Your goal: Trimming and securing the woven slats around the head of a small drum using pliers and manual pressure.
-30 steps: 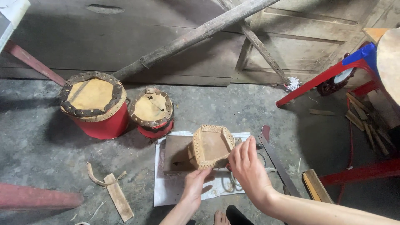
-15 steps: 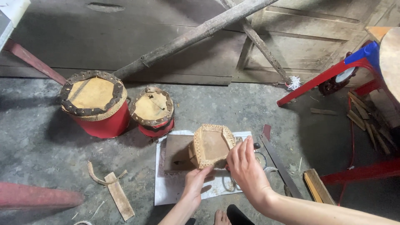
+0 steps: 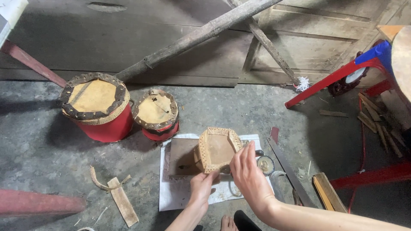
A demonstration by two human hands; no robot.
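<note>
Two hands of ours work at one small drum frame (image 3: 217,149), near the middle of the floor. Our left hand (image 3: 203,187) is curled shut on the frame's near lower edge, thumb and fingers pinching it from below. Our right hand (image 3: 248,174) stands half open, fingers stretched up against the frame's right rim, touching it; whether it truly grips we cannot tell.

Against half a second ago little differs: the frame stays tipped up at the same slant, and our right hand has crept slightly up along the rim while the left keeps its pinch.

We see the frame tilted, its skin face turned toward us and upward, its long axis running near to far with the far end leaning away. Its rim is pale and dotted with small holes.

Under it lies a brown square board (image 3: 182,157) on a white sheet of paper (image 3: 171,194) spread flat on the concrete floor (image 3: 38,145). Just right of our right hand sits a small round tin (image 3: 266,164), and beyond it a long saw blade (image 3: 291,173) lies slanting near to far.

Far left stand two red drums: a large red drum (image 3: 96,107) and a small red drum (image 3: 156,114) just beside it, both with tan skins. Near left lie leather scraps (image 3: 117,199).
</note>
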